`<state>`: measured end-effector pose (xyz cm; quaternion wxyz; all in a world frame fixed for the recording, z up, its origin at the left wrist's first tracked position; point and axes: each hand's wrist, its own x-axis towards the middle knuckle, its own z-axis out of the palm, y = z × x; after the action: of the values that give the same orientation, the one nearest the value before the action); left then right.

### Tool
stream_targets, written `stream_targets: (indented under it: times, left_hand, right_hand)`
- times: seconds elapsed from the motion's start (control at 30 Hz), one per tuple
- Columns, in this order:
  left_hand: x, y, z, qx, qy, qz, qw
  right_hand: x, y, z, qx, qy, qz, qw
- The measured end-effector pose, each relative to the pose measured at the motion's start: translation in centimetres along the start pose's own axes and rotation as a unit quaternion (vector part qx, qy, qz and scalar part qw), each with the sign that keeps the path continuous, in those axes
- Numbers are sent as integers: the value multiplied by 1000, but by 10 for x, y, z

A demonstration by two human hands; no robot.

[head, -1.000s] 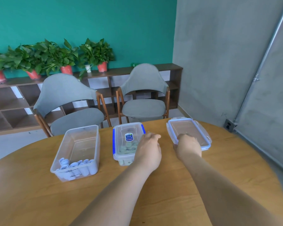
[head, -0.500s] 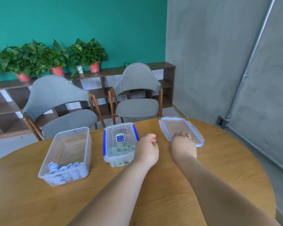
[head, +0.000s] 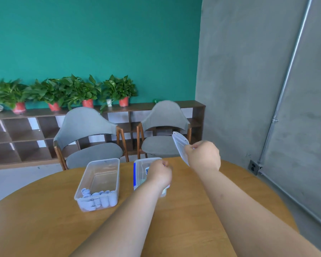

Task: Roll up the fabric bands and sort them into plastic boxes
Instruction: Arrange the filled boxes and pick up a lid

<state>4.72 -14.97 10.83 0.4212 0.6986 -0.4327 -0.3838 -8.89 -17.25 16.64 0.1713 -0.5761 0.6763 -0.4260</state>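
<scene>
Gripping a clear rectangular plastic lid (head: 180,145) by its near end, our right hand (head: 202,154) holds it in the air above the far edge of the round wooden table (head: 182,210). The fingers are curled round the lid, which is steeply tilted with its free end pointing up and away from us. Our left hand (head: 158,173) sits over the right side of a clear plastic box with a blue side clip (head: 139,169), which stands near the table's far edge. Its fingers are curled. We cannot tell whether they clasp the box rim or hold anything, since the back of the hand hides them. To the left of that box and a little apart from it stands an open, clear rectangular plastic box (head: 102,160). Rolled pale blue-white fabric bands (head: 95,198) are packed at its near end, and the far part of its floor is bare. Beyond the table we note two grey upholstered chairs with wooden frames (head: 89,138), a low brown shelf unit (head: 17,134) and a row of green plants in red pots (head: 63,91) on top of it.
</scene>
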Motion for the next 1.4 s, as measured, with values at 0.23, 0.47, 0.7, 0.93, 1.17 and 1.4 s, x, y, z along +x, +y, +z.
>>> stream_targets:
  times: [0.23,0.47,0.7,0.93,1.17,1.4]
  left_hand:
    - [-31,1,-52,-45,28,-54,997]
    - [-59,-42,-116,-303,94,-107,942]
    - [-57,-92,-186,-349,191,-119,910]
    - [-40,-126,-226,-329,244,-64,910]
    - [-25,-141,-244,-202,269,-37,941]
    - [7,-156,-254,-24,253,-31,967]
  right_hand:
    - [-58,-62,-11,174,-53,-27,983]
    - [-108,-82,24,361,-177,38,915]
    - [-130,-80,66,403,-285,86,866]
    - [-134,-67,107,345,-352,74,867]
    - [-124,-61,168,206,-307,39,928]
    - [-120,-70,217,24,-285,-108,952]
